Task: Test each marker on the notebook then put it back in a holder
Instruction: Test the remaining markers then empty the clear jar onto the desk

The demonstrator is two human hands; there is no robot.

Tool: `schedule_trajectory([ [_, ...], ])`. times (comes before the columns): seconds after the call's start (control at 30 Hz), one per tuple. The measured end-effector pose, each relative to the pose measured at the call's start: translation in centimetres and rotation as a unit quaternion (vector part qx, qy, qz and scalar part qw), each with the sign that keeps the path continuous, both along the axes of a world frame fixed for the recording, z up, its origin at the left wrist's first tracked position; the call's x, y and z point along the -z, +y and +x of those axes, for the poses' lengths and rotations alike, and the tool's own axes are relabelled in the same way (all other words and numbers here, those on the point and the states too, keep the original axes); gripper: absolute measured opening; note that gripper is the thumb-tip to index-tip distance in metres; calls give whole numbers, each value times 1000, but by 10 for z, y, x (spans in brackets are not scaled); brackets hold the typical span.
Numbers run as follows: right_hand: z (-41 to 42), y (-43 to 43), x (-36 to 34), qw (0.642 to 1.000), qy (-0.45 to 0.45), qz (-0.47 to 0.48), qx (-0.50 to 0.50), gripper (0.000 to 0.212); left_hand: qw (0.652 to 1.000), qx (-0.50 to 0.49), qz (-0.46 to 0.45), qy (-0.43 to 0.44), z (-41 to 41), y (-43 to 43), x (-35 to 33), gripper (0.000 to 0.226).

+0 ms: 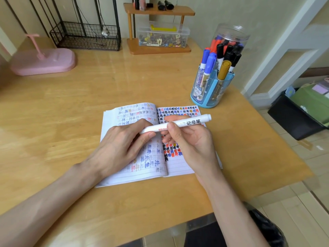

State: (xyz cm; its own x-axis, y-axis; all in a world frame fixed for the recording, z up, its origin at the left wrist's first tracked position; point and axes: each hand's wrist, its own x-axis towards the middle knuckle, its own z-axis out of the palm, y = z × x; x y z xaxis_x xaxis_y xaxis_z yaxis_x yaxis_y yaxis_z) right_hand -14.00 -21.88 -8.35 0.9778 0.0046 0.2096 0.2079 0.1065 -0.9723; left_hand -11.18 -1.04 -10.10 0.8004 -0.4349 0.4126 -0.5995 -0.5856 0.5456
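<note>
Desk: a pale wooden desk (71,113) fills the view, with floor tiles off to the right.
Notebook: the notebook (178,166) lies open in the middle of the desk, and look at those lined pages, packed with rows of small black, blue, red and gold test marks.
Holder: the blue holder (213,93) stands upright just beyond the notebook's far right corner, crammed with capped markers.
Left hand: the left hand (121,145) is over the left page, thumb and curled forefinger pinching the marker's left end.
Right hand: the right hand (192,139) grips the barrel, thumb on top, fingers curled beneath.
Marker: the marker (192,122) is white with black printed characters, held nearly level above the open pages, right end slightly higher.
</note>
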Motion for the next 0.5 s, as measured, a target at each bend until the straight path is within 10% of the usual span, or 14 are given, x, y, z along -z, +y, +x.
schedule_trajectory([
  [0.5, -30, -74, -30, 977, -31, 19, 209, 25, 993, 80, 86, 4, -11, -60, -23, 35],
])
